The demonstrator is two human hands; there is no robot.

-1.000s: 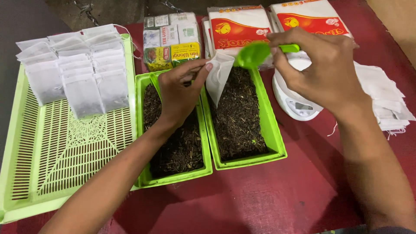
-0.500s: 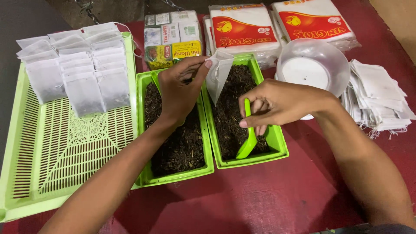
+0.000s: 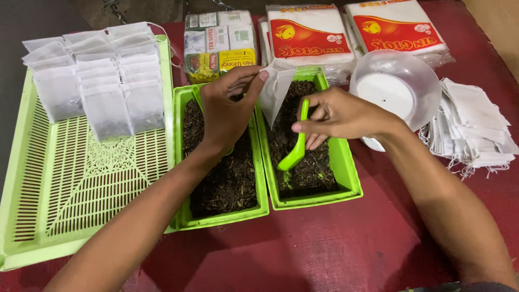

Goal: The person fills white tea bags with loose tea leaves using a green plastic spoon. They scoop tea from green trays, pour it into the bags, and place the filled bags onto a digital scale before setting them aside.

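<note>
My left hand (image 3: 227, 111) pinches an open white filter bag (image 3: 274, 92) by its top edge, above the gap between two green trays. My right hand (image 3: 338, 116) holds a green plastic scoop (image 3: 294, 148) by its handle, with the bowl dipped into the dark loose tea in the right green tray (image 3: 346, 173). The left green tray (image 3: 227, 219) holds more loose tea under my left forearm.
A large green slatted tray (image 3: 81, 189) on the left carries several filled white bags (image 3: 102, 86). A clear bowl on a small white scale (image 3: 397, 89) stands at the right, beside a pile of empty bags (image 3: 476, 130). Packets (image 3: 219, 43) and white packages (image 3: 308, 38) lie behind.
My right hand brought the scoop from above the bag down into the right tray and now digs its bowl into the tea. The left hand keeps holding the bag.
</note>
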